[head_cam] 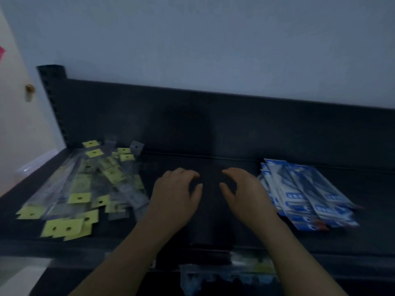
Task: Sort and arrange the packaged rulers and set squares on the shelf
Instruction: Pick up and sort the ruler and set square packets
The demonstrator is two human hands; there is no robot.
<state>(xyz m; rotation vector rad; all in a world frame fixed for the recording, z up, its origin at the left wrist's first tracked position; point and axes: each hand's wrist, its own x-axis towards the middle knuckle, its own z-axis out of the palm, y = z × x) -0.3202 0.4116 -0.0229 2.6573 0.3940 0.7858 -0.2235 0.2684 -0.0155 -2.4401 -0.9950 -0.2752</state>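
A loose heap of clear ruler packs with yellow hang tabs lies on the left part of the dark shelf. A stack of blue-and-white packs lies on the right part. My left hand and my right hand hover side by side over the bare middle of the shelf, between the two piles. Both hands have loosely curled fingers and hold nothing. Neither hand touches a pack.
The shelf has a dark back panel and a perforated upright post at the left. Below the front edge, more packaged items show on a lower level. A pale wall and door stand at the left.
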